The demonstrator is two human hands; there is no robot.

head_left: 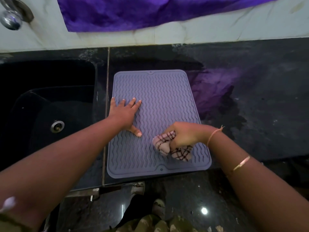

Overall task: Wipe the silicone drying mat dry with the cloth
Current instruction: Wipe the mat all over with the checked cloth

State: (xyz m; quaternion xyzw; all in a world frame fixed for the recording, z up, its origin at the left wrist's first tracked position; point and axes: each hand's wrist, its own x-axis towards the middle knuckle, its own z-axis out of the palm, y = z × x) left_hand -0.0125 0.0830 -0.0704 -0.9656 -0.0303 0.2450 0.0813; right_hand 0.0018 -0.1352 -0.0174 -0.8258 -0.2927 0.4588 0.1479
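Starting left: the sink (50, 101) sat just past the counter seam, close to the mat's left rim. Your left hand (124, 114) lay flat on the left half of the mat (160, 91), fingers straight and spread, gripping nothing, little finger at the rim. Good pin. The mat lay flat on the dark counter (267, 81), long side running away from you, near rim at the counter's front edge.

The cloth (172, 149) was bunched on the near right part of the mat, touching it. Your right hand (184, 136) was fisted round it, fingers curled tight, cloth bulging out below and to the left.

My read: the wad was too tight, so little cloth met the surface. A flatter pad would have reached the grooves better. Strokes along the wavy ridges looked better than across. The far half looked like the part to do next. The pinning hand needed to move off its patch too.

Small glints by the cloth could have been water; couldn't tell. The counter to the right of the mat looked wet (222, 108), so you needed to watch that rim.
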